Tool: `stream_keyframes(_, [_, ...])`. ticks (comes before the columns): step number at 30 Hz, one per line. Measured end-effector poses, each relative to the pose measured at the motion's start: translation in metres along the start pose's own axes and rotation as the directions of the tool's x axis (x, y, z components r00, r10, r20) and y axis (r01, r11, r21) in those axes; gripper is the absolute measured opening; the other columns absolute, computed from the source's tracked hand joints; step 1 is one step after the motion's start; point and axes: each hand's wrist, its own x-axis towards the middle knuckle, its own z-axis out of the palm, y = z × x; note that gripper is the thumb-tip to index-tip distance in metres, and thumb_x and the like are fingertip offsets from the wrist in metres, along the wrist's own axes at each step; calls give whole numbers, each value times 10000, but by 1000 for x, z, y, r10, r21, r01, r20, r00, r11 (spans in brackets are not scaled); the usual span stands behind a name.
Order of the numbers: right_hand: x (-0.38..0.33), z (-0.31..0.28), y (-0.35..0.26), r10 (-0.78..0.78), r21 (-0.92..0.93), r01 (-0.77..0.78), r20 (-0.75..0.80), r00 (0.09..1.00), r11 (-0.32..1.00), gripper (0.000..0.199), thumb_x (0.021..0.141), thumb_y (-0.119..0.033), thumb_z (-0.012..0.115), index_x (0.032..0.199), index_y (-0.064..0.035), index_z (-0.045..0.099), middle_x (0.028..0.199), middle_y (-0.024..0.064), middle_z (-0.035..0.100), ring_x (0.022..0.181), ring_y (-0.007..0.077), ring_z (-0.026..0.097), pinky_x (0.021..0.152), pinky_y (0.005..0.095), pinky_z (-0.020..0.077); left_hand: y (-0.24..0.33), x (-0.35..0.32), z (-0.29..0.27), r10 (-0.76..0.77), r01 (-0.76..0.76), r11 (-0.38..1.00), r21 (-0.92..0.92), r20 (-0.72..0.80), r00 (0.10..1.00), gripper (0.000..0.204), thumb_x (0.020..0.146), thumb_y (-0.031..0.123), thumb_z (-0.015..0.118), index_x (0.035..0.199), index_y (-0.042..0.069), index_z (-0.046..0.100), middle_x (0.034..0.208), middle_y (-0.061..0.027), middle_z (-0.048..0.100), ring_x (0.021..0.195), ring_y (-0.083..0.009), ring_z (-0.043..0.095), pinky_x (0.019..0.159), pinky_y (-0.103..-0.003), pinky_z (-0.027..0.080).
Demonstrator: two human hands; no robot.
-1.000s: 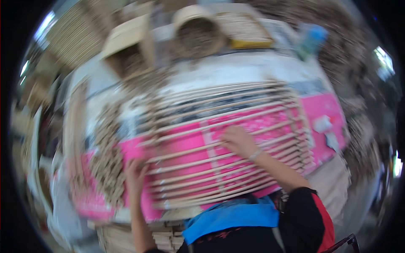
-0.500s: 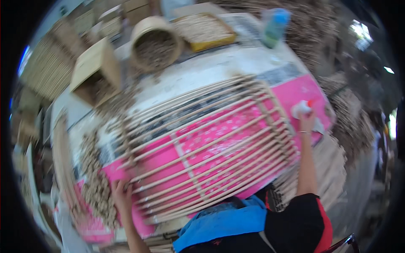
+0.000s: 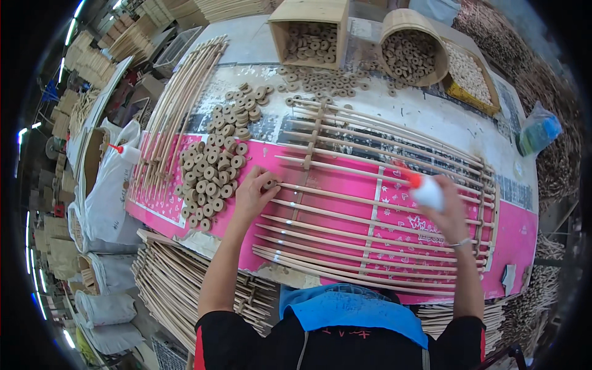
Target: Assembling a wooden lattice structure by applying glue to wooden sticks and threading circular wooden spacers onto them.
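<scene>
Pinching a ring point(image 3: 269, 184) in left hand point(image 3: 250, 194), nine o'clock on the rod frame point(image 3: 376, 203); clutching a blurred bottle point(image 3: 428, 193) in right hand point(image 3: 450, 213), toward three. Cross-barred there already; apparently ringless toward eight!

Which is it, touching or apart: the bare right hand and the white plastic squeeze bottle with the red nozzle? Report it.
Touching. The head view shows it: the right hand grips the white bottle, with no gap between them.

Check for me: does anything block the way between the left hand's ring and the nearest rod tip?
Nothing visible does: the left hand holds the brown ring right beside the tip of that rod.
</scene>
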Motion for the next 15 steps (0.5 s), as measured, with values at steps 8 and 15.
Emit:
stream_keyframes(8, [54, 81, -99, -390, -100, 408, 160, 907, 908, 538, 787, -319, 802, 1245, -90, 638, 1027, 118, 637, 948, 317, 626, 796, 442, 509, -3, 1, 10, -46, 44, 997, -61, -42, 998, 166, 827, 202, 770, 982, 170, 721, 984, -46, 607, 892, -243, 659, 742, -366, 537])
stream_keyframes(15, [71, 90, -111, -418, -161, 457, 226, 880, 875, 498, 792, -299, 796, 1218, -90, 645, 990, 100, 632, 918, 289, 624, 750, 420, 509, -5, -1, 13, -34, 29, 998, -63, -75, 997, 152, 821, 198, 765, 964, 179, 716, 984, -39, 605, 897, -253, 654, 742, -389, 531])
